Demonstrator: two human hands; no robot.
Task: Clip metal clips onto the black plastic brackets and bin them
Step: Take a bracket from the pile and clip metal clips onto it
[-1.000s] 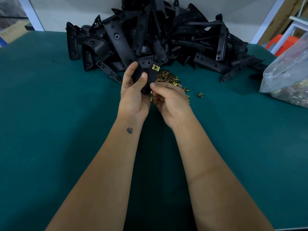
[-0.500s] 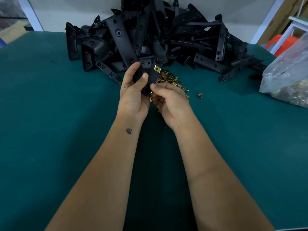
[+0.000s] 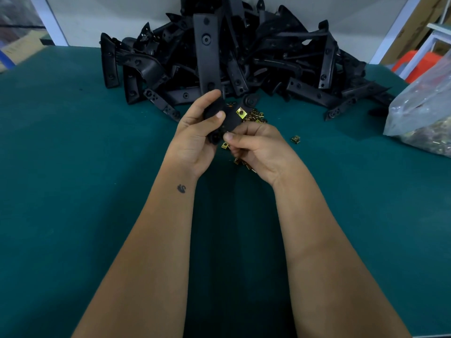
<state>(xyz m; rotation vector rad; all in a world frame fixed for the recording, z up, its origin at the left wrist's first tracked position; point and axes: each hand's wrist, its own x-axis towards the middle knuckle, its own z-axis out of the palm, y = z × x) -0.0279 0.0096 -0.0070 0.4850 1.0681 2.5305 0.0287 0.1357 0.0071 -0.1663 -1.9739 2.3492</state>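
From the head camera I look down at my two bare forearms meeting over the green table (image 3: 73, 167). My left hand (image 3: 195, 140) is curled round a black bracket (image 3: 229, 119), thumb across its near face and fingers behind it, holding it up off the table. A gold clip (image 3: 240, 112) sits on the bracket's upper right edge. My right hand (image 3: 256, 150) comes in just beside the left, fingers curled, thumb tip at the bracket's lower end; I cannot tell whether it pinches a clip there. Loose clips (image 3: 256, 117) lie on the table behind and under my hands, and one stray clip (image 3: 295, 139) lies apart to the right. The bracket pile (image 3: 244, 59) fills the far side of the table. A clear bag (image 3: 424, 113) rests at the right edge.
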